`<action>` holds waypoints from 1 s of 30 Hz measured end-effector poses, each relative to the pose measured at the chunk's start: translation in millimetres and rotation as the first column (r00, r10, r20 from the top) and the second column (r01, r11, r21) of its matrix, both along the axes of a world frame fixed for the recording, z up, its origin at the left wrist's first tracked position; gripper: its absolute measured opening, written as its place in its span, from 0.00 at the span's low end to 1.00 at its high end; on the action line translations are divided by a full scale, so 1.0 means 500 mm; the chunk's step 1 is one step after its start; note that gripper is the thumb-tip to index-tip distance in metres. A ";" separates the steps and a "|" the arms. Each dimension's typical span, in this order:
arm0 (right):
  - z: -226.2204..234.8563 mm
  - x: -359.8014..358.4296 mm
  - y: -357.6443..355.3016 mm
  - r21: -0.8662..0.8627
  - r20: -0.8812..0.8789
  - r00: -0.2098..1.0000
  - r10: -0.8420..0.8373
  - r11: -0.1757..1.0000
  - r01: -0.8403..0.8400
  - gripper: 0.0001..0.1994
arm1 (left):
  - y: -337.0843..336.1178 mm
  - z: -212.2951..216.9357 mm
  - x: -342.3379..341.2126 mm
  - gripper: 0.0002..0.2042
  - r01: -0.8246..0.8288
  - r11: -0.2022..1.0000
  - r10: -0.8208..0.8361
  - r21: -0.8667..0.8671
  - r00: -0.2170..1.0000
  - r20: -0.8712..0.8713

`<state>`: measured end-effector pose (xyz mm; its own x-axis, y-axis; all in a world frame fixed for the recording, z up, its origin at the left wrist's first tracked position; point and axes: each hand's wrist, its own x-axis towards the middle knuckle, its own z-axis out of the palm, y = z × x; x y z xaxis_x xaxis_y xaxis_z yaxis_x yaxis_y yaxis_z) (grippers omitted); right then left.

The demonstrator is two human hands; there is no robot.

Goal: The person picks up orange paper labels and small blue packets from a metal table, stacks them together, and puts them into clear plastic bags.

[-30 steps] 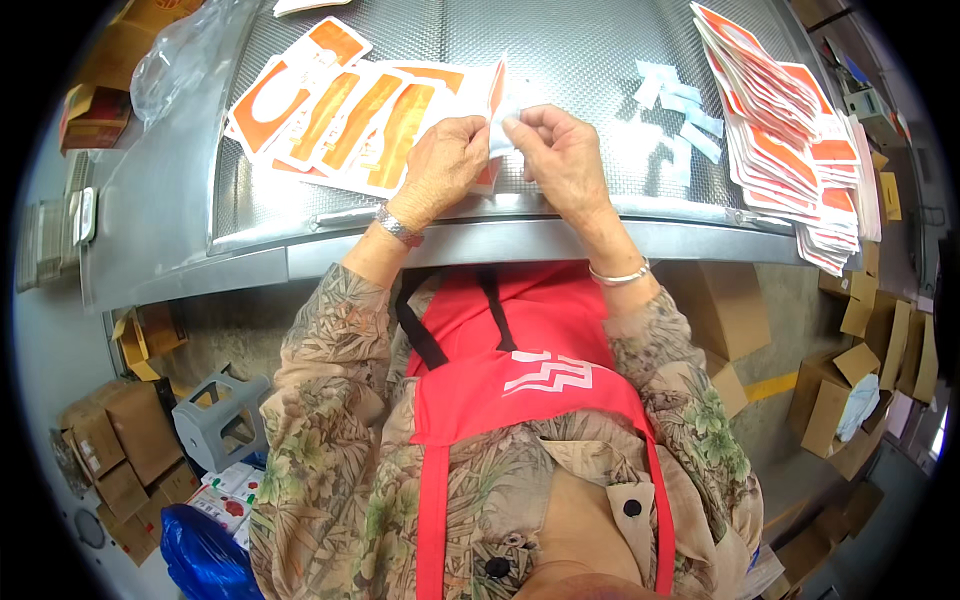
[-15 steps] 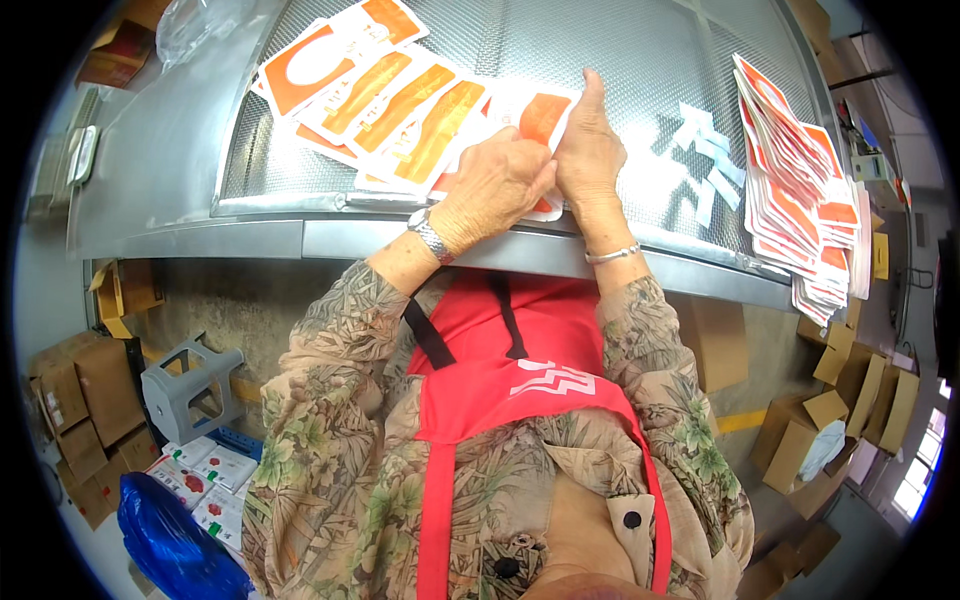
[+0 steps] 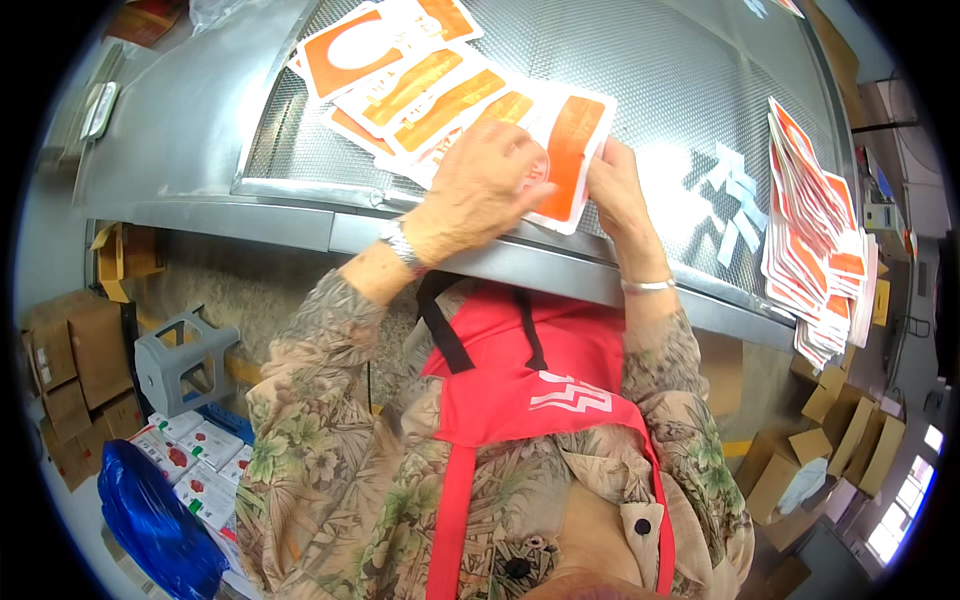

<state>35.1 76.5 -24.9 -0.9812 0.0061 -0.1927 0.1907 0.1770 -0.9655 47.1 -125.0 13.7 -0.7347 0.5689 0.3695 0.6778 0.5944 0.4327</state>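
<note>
A flat orange-and-white printed pouch [image 3: 572, 150] lies at the near edge of the metal table. My right hand [image 3: 622, 190] has its fingers closed on the pouch's right edge. Slightly blurred, my left hand [image 3: 475, 180] rests over the pouch's left side, its thumb apart from the fingers. Beneath and left of it, more orange-and-white pouches [image 3: 440, 105] overlap in a fanned row. Several pale strips [image 3: 738, 200] lie loose on the table beyond my right hand. A tall, leaning stack of the same pouches [image 3: 800, 235] stands at the right end.
The textured metal tabletop [image 3: 660, 70] has a raised front edge [image 3: 430, 250]. A grey plastic stool [image 3: 187, 360] stands below on the left, near cardboard boxes [image 3: 95, 350] and a blue plastic bag [image 3: 150, 520]. Open cardboard boxes [image 3: 780, 465] sit on the floor at right.
My right thumb no longer points up; that hand has closed on the pouch's edge. My left hand has loosened from its fist and uncovered more of the pouch. The whole view has shifted slightly.
</note>
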 end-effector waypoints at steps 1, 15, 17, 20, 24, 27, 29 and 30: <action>0.016 0.011 -0.003 -0.242 0.200 0.979 0.037 0.970 0.013 0.19 | -0.026 -0.003 -0.008 0.14 -0.006 1.000 0.006 -0.002 1.000 -0.003; 0.022 -0.017 -0.168 -0.839 0.291 0.950 0.116 0.508 0.195 0.24 | -0.203 -0.075 -0.117 0.20 -0.224 0.968 0.226 -0.115 0.974 0.008; -0.005 -0.030 -0.174 -0.864 0.272 0.952 0.137 0.470 0.179 0.23 | -0.202 -0.073 -0.124 0.17 -0.228 0.964 0.233 -0.135 0.972 0.025; -0.020 -0.041 -0.156 -0.899 0.326 0.919 0.220 0.373 0.230 0.22 | -0.209 -0.063 -0.137 0.14 -0.183 0.957 0.178 -0.227 0.983 -0.041; 0.011 -0.039 -0.153 -0.833 0.381 0.906 0.183 0.493 0.250 0.22 | -0.236 -0.069 -0.148 0.05 -0.131 0.968 0.092 -0.214 0.978 -0.185; 0.014 -0.036 -0.147 -0.806 0.415 0.890 0.186 0.529 0.265 0.22 | -0.254 -0.042 -0.143 0.08 -0.215 0.960 0.175 -0.180 0.961 -0.215; 0.027 -0.035 -0.158 -0.818 0.408 0.894 0.186 0.509 0.267 0.23 | -0.273 -0.042 -0.138 0.13 -0.206 0.964 0.171 -0.168 0.964 -0.203; 0.025 -0.037 -0.169 -0.818 0.409 0.893 0.187 0.509 0.268 0.23 | -0.279 -0.042 -0.135 0.13 -0.159 0.975 0.128 -0.153 0.972 -0.196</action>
